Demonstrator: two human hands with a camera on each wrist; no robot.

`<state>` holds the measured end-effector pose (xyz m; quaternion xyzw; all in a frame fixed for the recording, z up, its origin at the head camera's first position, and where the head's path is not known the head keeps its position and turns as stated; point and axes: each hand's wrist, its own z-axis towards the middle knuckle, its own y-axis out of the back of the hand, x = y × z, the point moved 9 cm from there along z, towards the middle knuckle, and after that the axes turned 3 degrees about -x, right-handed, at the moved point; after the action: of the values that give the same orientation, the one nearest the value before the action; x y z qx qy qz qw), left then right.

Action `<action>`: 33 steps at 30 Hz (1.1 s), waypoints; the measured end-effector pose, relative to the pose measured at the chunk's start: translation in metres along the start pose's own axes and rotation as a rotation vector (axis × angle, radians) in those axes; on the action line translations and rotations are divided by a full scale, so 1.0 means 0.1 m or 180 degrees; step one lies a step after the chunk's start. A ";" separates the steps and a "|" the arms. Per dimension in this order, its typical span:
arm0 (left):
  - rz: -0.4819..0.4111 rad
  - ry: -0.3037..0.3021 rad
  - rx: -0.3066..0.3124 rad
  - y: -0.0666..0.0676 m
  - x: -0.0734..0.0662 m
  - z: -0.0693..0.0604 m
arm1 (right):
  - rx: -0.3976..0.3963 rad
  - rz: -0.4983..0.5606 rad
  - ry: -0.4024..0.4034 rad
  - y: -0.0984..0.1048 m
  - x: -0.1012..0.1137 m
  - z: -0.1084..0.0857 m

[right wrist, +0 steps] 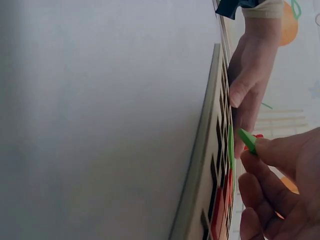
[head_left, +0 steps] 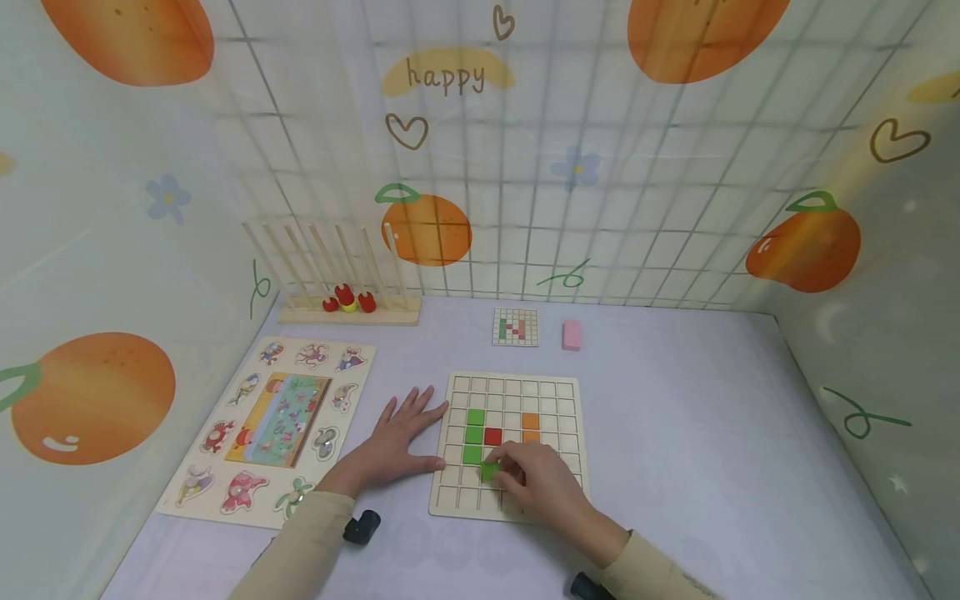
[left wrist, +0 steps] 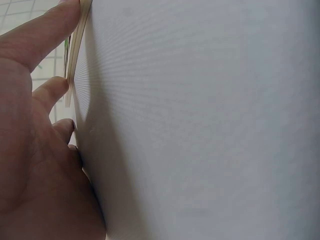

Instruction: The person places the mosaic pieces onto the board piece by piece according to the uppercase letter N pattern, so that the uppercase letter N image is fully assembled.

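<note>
A square wooden grid board (head_left: 459, 493) lies on the table, with green tiles (head_left: 474, 435), a red tile (head_left: 492, 437) and orange tiles (head_left: 530, 422) in its cells. My right hand (head_left: 543, 483) pinches a green tile (right wrist: 248, 140) between thumb and index finger, just above the board below the green column. In the right wrist view more red tiles (right wrist: 218, 212) show in the board; in the head view the hand hides them. My left hand (head_left: 396, 442) has its fingers spread, thumb and index finger touching the board's left edge.
A small pattern card (head_left: 515, 327) and a pink block (head_left: 572, 335) stand behind the board. To the left lies an animal puzzle board (head_left: 352, 421). At the back left is a peg rack (head_left: 300, 315) with red and yellow beads.
</note>
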<state>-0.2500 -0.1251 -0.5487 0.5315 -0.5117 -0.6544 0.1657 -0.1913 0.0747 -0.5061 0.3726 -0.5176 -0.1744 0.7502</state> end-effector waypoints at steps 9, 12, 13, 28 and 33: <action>-0.0011 -0.0004 0.0000 0.01 -0.01 0.00 | 0.0143 -0.0268 0.0095 -0.19 0.10 0.07; -0.0014 -0.0007 -0.0004 0.01 -0.01 0.00 | 0.0114 -0.0336 0.0135 -0.22 0.14 0.09; -0.0005 0.0003 -0.0002 0.01 -0.01 0.00 | 0.0112 -0.0349 0.0141 -0.22 0.15 0.09; -0.0001 0.0022 0.0009 -0.01 0.00 0.01 | 0.0093 -0.0572 0.0251 -0.27 0.26 0.11; -0.0020 -0.0023 -0.0024 -0.01 -0.01 0.01 | -0.0015 -0.0675 0.0346 -0.24 0.28 0.10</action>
<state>-0.2503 -0.1237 -0.5487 0.5301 -0.5083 -0.6587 0.1638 -0.1861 0.0371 -0.5044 0.4324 -0.4335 -0.2335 0.7554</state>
